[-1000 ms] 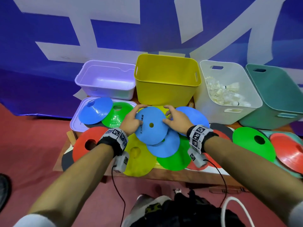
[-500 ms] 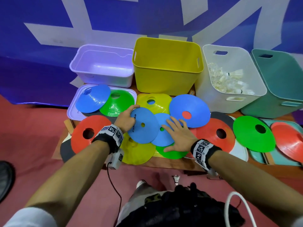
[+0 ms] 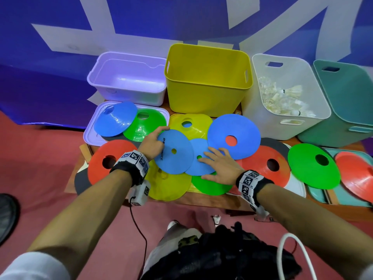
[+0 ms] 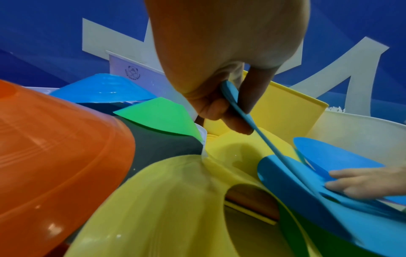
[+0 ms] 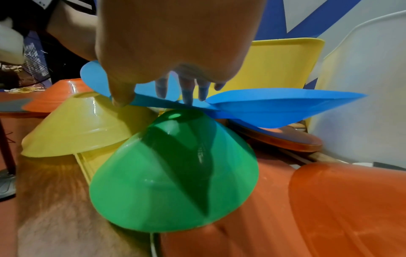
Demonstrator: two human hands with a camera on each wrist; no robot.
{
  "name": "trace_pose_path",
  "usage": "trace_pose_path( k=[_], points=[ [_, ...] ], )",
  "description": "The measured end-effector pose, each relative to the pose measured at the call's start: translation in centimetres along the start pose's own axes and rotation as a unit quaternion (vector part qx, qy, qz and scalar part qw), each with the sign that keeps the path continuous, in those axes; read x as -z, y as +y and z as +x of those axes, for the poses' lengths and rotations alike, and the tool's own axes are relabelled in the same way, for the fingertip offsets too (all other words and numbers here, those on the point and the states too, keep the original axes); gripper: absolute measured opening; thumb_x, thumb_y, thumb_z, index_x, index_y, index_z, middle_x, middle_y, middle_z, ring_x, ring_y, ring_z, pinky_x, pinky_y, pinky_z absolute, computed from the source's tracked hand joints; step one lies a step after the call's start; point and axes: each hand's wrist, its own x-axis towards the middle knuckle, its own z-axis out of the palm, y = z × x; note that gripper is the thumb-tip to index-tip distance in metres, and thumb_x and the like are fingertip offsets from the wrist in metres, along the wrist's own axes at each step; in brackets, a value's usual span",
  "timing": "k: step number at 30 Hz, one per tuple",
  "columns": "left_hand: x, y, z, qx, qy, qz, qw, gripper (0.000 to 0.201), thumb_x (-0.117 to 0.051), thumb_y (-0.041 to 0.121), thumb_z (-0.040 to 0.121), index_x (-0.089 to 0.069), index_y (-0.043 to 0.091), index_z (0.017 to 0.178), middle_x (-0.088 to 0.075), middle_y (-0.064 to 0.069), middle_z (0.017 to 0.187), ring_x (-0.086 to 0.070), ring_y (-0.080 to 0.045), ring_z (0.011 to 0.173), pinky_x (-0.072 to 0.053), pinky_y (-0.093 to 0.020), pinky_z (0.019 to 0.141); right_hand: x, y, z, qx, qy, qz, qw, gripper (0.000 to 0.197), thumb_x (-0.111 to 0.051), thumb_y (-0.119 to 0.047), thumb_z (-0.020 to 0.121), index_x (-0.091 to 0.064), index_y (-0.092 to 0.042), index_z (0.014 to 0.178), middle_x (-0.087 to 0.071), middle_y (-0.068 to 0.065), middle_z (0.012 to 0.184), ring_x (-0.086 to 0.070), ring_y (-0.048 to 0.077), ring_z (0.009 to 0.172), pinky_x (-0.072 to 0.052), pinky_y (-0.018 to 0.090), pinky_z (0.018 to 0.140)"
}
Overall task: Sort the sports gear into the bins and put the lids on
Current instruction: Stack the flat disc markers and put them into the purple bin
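Observation:
Flat disc cones in blue, green, yellow and red lie overlapped on a low table (image 3: 201, 201). My left hand (image 3: 154, 143) pinches the left rim of a blue disc cone (image 3: 174, 152) (image 4: 243, 111), thumb on top and fingers under it. My right hand (image 3: 219, 165) lies flat with straight fingers on a second blue disc (image 3: 198, 164) (image 5: 167, 102), which sits over a green cone (image 3: 207, 183) (image 5: 173, 173). A third blue disc (image 3: 234, 136) lies just behind. Behind stand a lilac bin (image 3: 129, 77), a yellow bin (image 3: 207, 79), a white bin (image 3: 286, 93) and a teal bin (image 3: 347, 102).
The white bin holds several shuttlecocks (image 3: 282, 98). A lilac lid (image 3: 90, 136) under a blue and a green cone lies at the left, a teal lid (image 3: 343, 197) at the right. One shuttlecock (image 3: 217, 220) lies on the red floor by a black bag (image 3: 222, 257).
My right hand left the far rim of the blue disc, came toward me and flattened on the second blue disc. My left hand kept its grip. The view tilted down.

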Motion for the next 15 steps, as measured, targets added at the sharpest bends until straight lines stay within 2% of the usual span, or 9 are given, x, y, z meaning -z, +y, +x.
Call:
trace_pose_path(
  k=[2,4,7,9,10,12,15],
  points=[
    [0.4,0.3,0.1,0.006,0.022,-0.018,1.000,0.064,-0.044,-0.012,0.077,-0.054,0.034,0.120,-0.058,-0.016,0.094,-0.049,-0.029,0.075,-0.040,-0.039,0.061,0.8,0.1,0.1,0.015,0.027,0.032,0.999,0.070,-0.031,-0.066,0.092,-0.040,-0.024,0.147,-0.047,0.001,0.146,-0.035,0.022,0.140,-0.014,0.043,0.113],
    [0.8,0.4,0.1,0.011,0.061,-0.039,0.997,0.065,-0.045,-0.008,0.073,-0.056,0.038,0.118,-0.060,-0.006,0.095,-0.054,-0.036,0.082,-0.046,-0.044,0.066,1.7,0.0,0.4,0.024,0.055,0.058,0.997,0.052,-0.043,-0.051,0.099,-0.045,-0.024,0.143,-0.056,-0.003,0.138,-0.050,0.017,0.126,-0.025,0.038,0.103],
    [1.4,0.8,-0.1,0.008,0.104,-0.057,0.993,0.068,-0.046,-0.006,0.071,-0.055,0.042,0.118,-0.059,-0.001,0.095,-0.058,-0.036,0.088,-0.051,-0.050,0.073,2.8,-0.2,1.2,0.024,0.090,0.061,0.994,0.037,-0.041,-0.037,0.102,-0.054,-0.023,0.134,-0.067,-0.002,0.122,-0.061,0.019,0.106,-0.034,0.038,0.090],
    [1.9,1.3,-0.4,0.001,0.118,-0.053,0.992,0.067,-0.047,-0.009,0.075,-0.053,0.036,0.124,-0.058,-0.003,0.098,-0.057,-0.030,0.085,-0.051,-0.048,0.074,3.5,-0.5,1.8,0.023,0.125,0.061,0.990,0.032,-0.041,-0.031,0.103,-0.060,-0.019,0.126,-0.073,0.002,0.100,-0.065,0.026,0.087,-0.040,0.038,0.079],
    [2.2,1.5,-0.6,-0.006,0.124,-0.048,0.991,0.067,-0.047,-0.010,0.076,-0.052,0.034,0.127,-0.058,-0.003,0.101,-0.056,-0.028,0.086,-0.051,-0.046,0.075,4.0,-0.6,2.1,0.015,0.138,0.066,0.988,0.031,-0.041,-0.029,0.103,-0.060,-0.018,0.125,-0.073,0.005,0.095,-0.065,0.030,0.081,-0.042,0.038,0.073],
    [2.9,1.6,-0.9,-0.023,0.136,-0.038,0.990,0.068,-0.049,-0.010,0.076,-0.050,0.031,0.130,-0.057,-0.003,0.107,-0.057,-0.028,0.092,-0.052,-0.044,0.078,5.1,-1.0,2.6,-0.006,0.158,0.073,0.985,0.031,-0.038,-0.030,0.104,-0.056,-0.019,0.127,-0.071,0.008,0.102,-0.065,0.034,0.082,-0.046,0.040,0.067],
    [4.0,1.6,-1.1,-0.034,0.155,-0.024,0.987,0.069,-0.049,-0.008,0.077,-0.047,0.032,0.133,-0.056,-0.003,0.113,-0.056,-0.028,0.095,-0.052,-0.040,0.081,7.2,-1.7,3.6,-0.026,0.199,0.088,0.976,0.032,-0.036,-0.030,0.105,-0.052,-0.018,0.131,-0.068,0.008,0.115,-0.064,0.038,0.087,-0.047,0.043,0.068]
  ],
)
